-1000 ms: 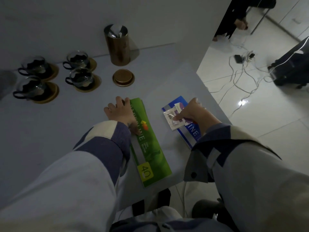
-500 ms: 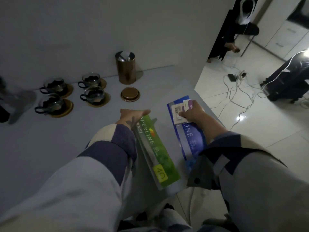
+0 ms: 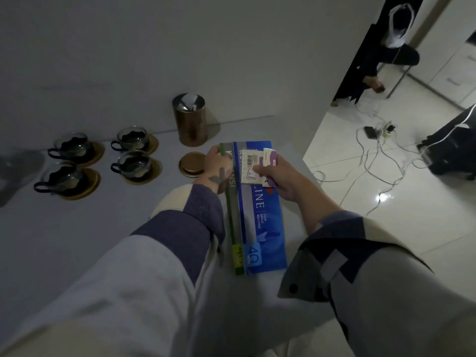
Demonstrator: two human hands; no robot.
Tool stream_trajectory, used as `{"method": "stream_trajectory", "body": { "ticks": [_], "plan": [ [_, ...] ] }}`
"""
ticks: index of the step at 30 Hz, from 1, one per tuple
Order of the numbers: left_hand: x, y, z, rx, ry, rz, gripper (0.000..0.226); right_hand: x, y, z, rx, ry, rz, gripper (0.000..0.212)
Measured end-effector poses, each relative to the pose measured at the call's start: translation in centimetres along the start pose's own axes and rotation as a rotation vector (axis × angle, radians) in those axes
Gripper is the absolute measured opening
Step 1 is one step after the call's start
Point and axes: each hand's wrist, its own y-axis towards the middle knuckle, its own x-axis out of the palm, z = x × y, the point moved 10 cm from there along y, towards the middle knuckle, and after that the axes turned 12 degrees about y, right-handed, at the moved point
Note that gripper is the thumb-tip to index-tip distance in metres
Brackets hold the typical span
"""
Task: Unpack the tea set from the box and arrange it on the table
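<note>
Several glass tea cups on gold saucers (image 3: 134, 163) stand in two rows at the left of the grey table (image 3: 77, 228). A copper canister (image 3: 190, 119) stands open by the wall, its round lid (image 3: 192, 164) lying in front of it. My left hand (image 3: 217, 163) grips the top of a green booklet (image 3: 233, 228) held on edge against a blue booklet (image 3: 262, 228). My right hand (image 3: 278, 173) pinches small white and purple packets (image 3: 257, 166) over the blue booklet.
The table's right edge drops to a white tiled floor with tangled cables and a power strip (image 3: 381, 130). A person (image 3: 381, 55) sits at the far right. A dark bag (image 3: 453, 148) lies on the floor.
My left hand has lifted the green booklet and brought it right against the blue one. My right hand has moved forward with the packets. The view has tilted up.
</note>
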Motion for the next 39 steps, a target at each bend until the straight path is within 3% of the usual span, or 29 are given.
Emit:
{"method": "stream_trajectory", "body": {
  "ticks": [6,9,15,18,22,26,31,34,39],
  "plan": [
    [2.9,6.6,4.1,0.022,0.025,0.119,0.023,-2.3,8.2,-5.3,-0.066,-0.134,0.01,0.041],
    [4.1,10.6,5.6,0.006,-0.007,0.142,0.023,-3.0,12.9,-7.6,-0.094,-0.128,0.065,0.057],
    [4.9,16.5,5.9,-0.075,-0.023,0.178,0.026,-1.9,20.6,-7.9,-0.172,-0.214,0.084,0.063],
    [4.0,18.9,4.8,-0.154,0.111,0.237,0.019,-1.7,22.9,-7.0,-0.209,-0.359,0.132,0.069],
    [3.6,20.1,3.9,-0.143,0.301,0.26,0.032,-2.2,24.7,-6.0,-0.223,-0.768,0.209,0.073],
    [3.5,19.9,3.4,-0.084,0.294,0.336,0.029,-2.1,26.0,-6.2,-0.192,-0.844,0.246,0.072],
    [3.6,20.0,3.4,-0.076,0.282,0.314,0.03,-1.9,26.4,-5.9,-0.155,-0.881,0.244,0.072],
    [4.1,19.9,4.2,-0.047,0.243,0.204,0.027,-1.6,26.2,-6.1,-0.112,-0.9,0.19,0.073],
    [2.5,16.9,6.0,0.024,0.391,0.163,0.027,-1.7,23.0,-7.4,-0.086,-0.916,0.213,0.066]
  ]
}}
